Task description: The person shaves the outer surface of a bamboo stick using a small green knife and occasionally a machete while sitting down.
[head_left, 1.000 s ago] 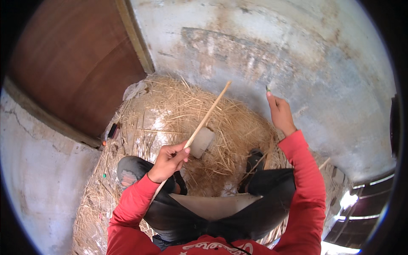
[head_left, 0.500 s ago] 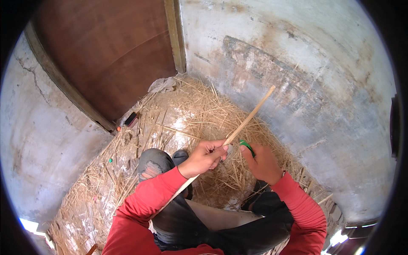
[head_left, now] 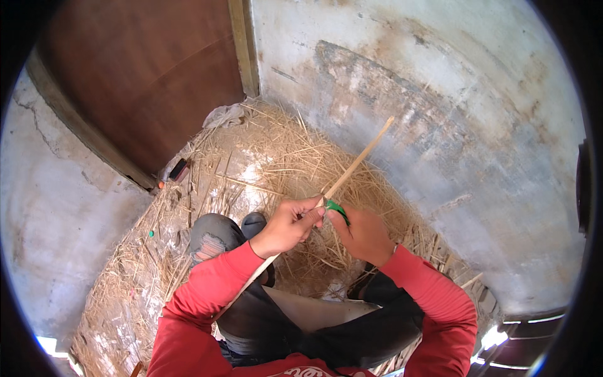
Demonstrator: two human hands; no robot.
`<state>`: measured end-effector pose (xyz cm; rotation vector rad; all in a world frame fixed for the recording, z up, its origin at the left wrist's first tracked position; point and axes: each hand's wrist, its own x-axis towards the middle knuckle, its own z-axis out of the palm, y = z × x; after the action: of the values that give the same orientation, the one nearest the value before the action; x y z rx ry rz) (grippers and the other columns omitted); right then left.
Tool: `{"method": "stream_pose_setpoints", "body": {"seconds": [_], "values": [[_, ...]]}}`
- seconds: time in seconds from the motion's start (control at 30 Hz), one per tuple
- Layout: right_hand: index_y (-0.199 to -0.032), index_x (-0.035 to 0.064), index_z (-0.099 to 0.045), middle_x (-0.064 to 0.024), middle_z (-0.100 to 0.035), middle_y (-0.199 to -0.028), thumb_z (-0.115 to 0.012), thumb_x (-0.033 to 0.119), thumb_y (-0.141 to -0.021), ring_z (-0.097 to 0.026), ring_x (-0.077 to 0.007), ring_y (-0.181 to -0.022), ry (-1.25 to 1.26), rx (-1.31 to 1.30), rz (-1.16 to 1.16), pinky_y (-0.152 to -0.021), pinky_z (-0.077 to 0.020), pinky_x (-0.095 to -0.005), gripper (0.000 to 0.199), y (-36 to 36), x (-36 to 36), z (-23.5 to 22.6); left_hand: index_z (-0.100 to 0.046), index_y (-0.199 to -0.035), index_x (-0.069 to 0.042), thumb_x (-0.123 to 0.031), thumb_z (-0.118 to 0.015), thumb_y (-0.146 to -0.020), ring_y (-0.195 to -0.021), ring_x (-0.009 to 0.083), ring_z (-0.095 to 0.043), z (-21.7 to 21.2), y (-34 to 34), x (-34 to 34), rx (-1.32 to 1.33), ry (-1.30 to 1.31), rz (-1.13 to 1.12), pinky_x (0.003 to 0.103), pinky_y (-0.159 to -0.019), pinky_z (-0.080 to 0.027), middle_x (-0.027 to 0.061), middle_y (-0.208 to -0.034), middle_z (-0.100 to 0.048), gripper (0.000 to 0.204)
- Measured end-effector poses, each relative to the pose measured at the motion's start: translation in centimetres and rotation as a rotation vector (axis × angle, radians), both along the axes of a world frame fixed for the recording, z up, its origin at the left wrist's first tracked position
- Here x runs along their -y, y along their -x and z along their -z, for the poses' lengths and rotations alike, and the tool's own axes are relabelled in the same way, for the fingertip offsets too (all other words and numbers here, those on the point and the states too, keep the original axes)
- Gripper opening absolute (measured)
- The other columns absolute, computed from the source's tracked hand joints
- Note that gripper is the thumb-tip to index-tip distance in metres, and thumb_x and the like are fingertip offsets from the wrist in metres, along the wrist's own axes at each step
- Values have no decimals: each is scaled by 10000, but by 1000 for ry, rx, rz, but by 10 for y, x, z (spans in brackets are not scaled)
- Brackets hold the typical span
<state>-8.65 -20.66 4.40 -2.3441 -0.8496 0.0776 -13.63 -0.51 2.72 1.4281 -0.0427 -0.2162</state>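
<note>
My left hand (head_left: 290,224) is closed around a long, pale strip of bamboo or wood (head_left: 358,158). The strip's upper part slants up and to the right, and its lower part runs back under my left forearm. My right hand (head_left: 365,235) grips a small green-handled tool, seemingly a knife (head_left: 338,208), with the thumb along it. The tool's front end meets the strip right at my left fingertips. Its blade is mostly hidden between the two hands.
Loose straw-like shavings (head_left: 308,151) cover the floor around my bent legs. A brown door panel (head_left: 144,75) stands at the far left. Stained walls (head_left: 427,113) close in on both sides. By the door lies a small dark box-like object (head_left: 179,169).
My right hand has moved left with the green-handled tool, closing the gap to the strip. The view has shifted slightly; my left hand keeps its hold.
</note>
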Motion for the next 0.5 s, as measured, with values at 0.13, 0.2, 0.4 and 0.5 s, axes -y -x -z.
{"method": "stream_pose_setpoints", "body": {"seconds": [0.13, 0.2, 0.4, 0.5], "values": [[-875, 7, -639, -224, -605, -622, -530, 422, -1036, -615, -436, -581, 22, 60, 64, -567, -466, -531, 458, -15, 4, 9, -656, -1247, -30, -171, -568, -1060, -511, 31, -449, 7, 2, -5, 2, -94, -18, 217, -451, -353, -24, -767, -587, 250], [-871, 13, -642, -229, -621, -654, -523, 434, -1037, -625, -431, -601, 63, 26, 175, -585, -475, -537, 468, -41, 14, 10, -612, -1395, -44, -147, -579, -1048, -500, 35, -456, 11, 8, -6, -30, -129, 10, 216, -441, -370, -20, -763, -606, 363], [-921, -63, -691, -323, -656, -880, -418, 518, -1052, -643, -462, -896, -70, -12, 747, -783, -502, -510, 655, -182, 144, 37, -643, -1363, -59, -147, -608, -1040, -502, 33, -464, 4, 46, -10, -74, -170, 153, 209, -440, -372, -21, -746, -602, 337], [-892, -88, -685, -353, -667, -925, -394, 564, -1045, -658, -467, -978, -103, 142, 1039, -851, -500, -494, 730, -194, 231, 28, -715, -1074, -21, -187, -611, -1046, -486, 24, -434, -3, 54, -12, -112, 44, 86, 218, -429, -311, -33, -703, -546, 198]]}}
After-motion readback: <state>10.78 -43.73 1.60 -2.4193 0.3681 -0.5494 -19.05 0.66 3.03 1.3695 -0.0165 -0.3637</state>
